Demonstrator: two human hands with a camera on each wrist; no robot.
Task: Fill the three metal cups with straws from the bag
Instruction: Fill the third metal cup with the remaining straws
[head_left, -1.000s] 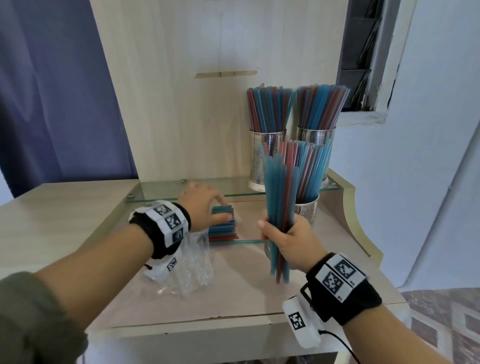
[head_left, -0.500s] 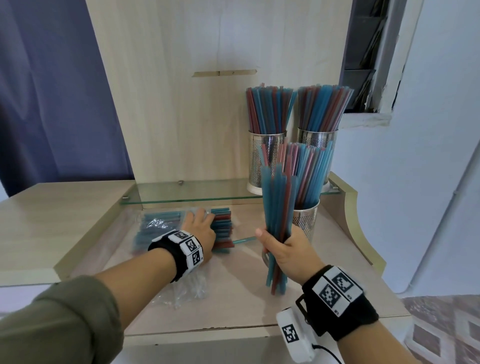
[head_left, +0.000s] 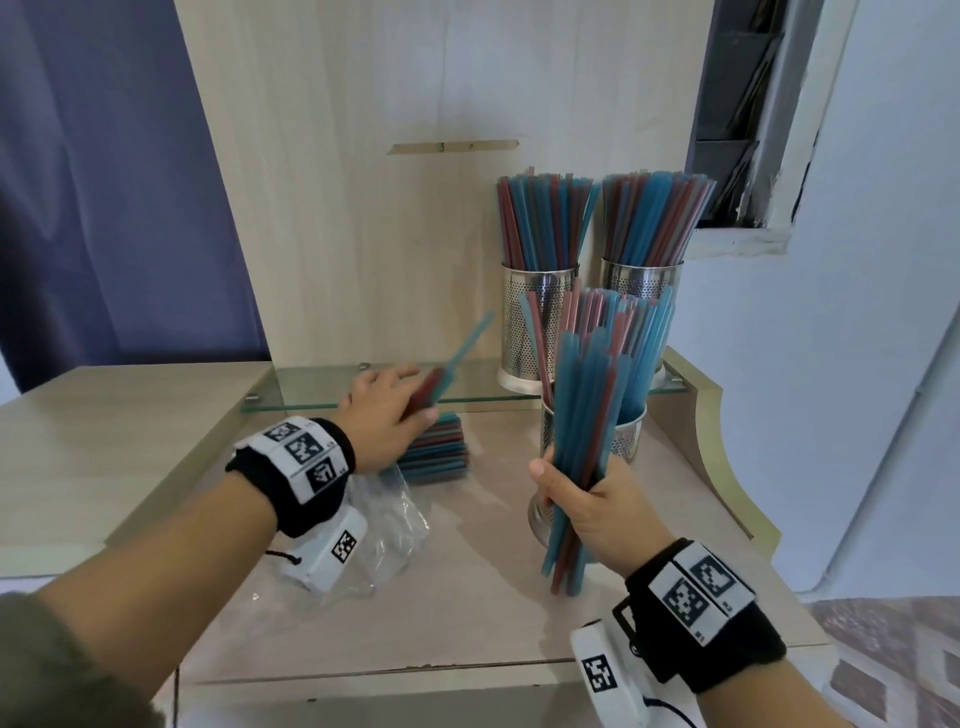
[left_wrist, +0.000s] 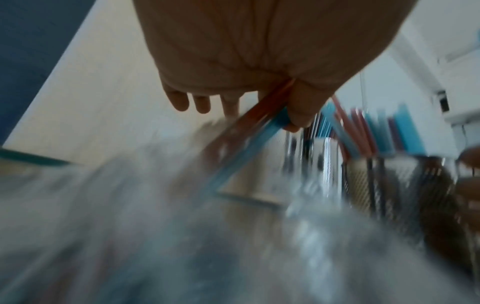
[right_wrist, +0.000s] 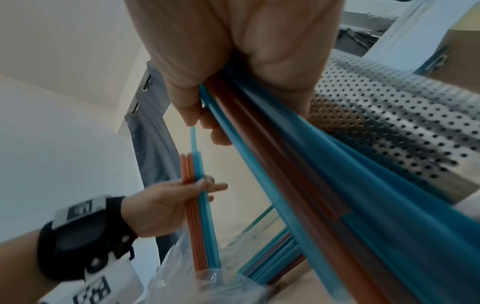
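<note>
Blue and red plastic straws (head_left: 582, 441) stand as a thick upright bundle in the person's right hand (head_left: 597, 512), whose fingers and thumb are wrapped firmly round the bundle's lower part. The bundle's bottom ends hang just above the pale wooden desk (head_left: 493, 597).

The left hand (head_left: 382, 418) pinches a few more straws (head_left: 441, 371), red and blue, between thumb and fingers; these tilt up and away over the clear crumpled plastic bag (head_left: 387, 525). A flat stack of remaining straws (head_left: 436, 449) lies on the desk with one end at the bag's mouth, just beside the left hand.

Directly behind the right hand's bundle stands a perforated shiny metal cup (head_left: 626, 434) on the desk, already holding many straws. Two more perforated metal cups stand side by side on a raised glass shelf (head_left: 363, 387) further back: the left rear cup (head_left: 535, 322) and the right rear cup (head_left: 641, 280), both packed with upright straws. A tall pale wooden panel (head_left: 389, 208) rises behind the shelf.

The left wrist view is heavily blurred, showing only the pinched straws.
</note>
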